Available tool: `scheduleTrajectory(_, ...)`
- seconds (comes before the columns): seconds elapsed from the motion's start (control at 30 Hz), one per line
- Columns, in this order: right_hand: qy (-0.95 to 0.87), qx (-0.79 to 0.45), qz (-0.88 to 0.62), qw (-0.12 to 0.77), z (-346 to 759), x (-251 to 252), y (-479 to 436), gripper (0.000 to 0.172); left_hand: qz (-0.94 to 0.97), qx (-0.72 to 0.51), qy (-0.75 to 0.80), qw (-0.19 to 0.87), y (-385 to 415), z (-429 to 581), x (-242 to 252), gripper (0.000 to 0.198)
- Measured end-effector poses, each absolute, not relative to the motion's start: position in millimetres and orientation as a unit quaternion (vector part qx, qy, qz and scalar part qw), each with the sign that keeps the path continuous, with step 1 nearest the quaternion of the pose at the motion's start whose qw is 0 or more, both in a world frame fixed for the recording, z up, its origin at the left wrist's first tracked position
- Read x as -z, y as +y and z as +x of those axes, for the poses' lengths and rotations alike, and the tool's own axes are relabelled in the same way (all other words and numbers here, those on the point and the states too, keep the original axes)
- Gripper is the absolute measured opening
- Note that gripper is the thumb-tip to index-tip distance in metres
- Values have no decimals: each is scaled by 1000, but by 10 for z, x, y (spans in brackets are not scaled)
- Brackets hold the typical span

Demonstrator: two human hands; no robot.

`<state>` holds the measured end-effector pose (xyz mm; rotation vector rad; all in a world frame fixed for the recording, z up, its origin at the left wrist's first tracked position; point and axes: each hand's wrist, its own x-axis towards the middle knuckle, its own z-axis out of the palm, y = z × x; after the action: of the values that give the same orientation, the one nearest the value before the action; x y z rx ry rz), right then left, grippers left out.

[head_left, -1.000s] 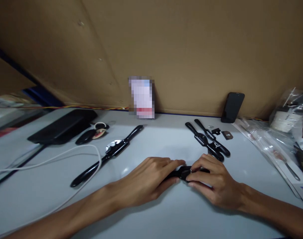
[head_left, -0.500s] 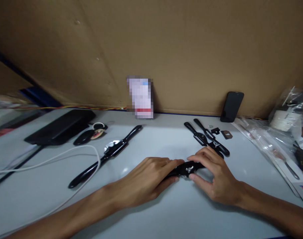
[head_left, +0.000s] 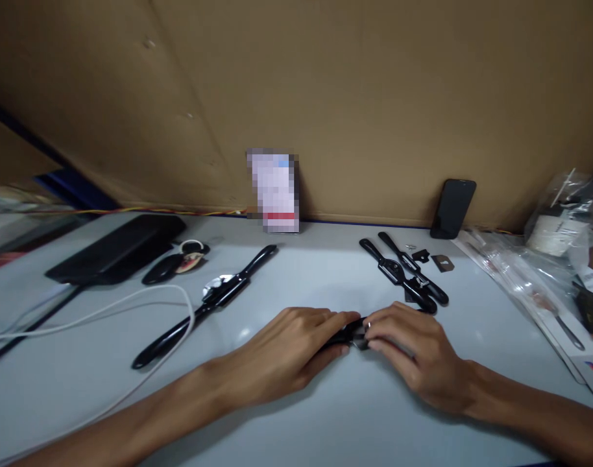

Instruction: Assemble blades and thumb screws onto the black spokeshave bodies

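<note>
A black spokeshave [head_left: 344,335] lies in the middle front, its ends covered by my fingers. My left hand [head_left: 296,347] is closed round its left part, thumb below and fingers above. The fingertips of my right hand [head_left: 418,357] are pinched together at its centre, on a small silver screw [head_left: 369,325] that is mostly hidden. To the left lies another spokeshave [head_left: 224,296] with a shiny round metal piece beside its body. Behind my right hand two more spokeshaves, one nearer [head_left: 391,268] and one farther right [head_left: 436,290], lie side by side.
Near those two sit a dark flat blade [head_left: 442,263], a small black plate [head_left: 421,256] and tiny silver screws [head_left: 411,247]. Phones lean on the cardboard wall [head_left: 364,97]. A black case [head_left: 116,250], keys and a white cable [head_left: 145,288] lie left; plastic packets [head_left: 525,292] right.
My right fingers have drawn together over the silver screw, which stood uncovered between them before. The left hand has stayed in place on the spokeshave.
</note>
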<state>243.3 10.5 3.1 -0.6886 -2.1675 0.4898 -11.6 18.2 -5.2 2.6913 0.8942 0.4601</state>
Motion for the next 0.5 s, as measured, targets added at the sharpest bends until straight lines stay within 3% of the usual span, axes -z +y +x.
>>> scheduleTrajectory(0.07, -796, -244, -359, 421, 2479, -56, 197, 12, 928, -155, 311, 133, 179, -121, 47, 29)
scheduleTrajectory(0.17, -773, -211, -423, 424, 2602, -36, 403, 11, 930, -149, 316, 119, 174, -130, 49, 29)
scheduleTrajectory(0.37, -861, -27, -349, 369, 2641, 7, 394, 19, 931, -156, 313, 106, 183, -121, 58, 30)
scheduleTrajectory(0.5, -930, 36, -255, 261, 2516, -61, 162, 26, 929, -164, 311, 117, 188, -114, 61, 32)
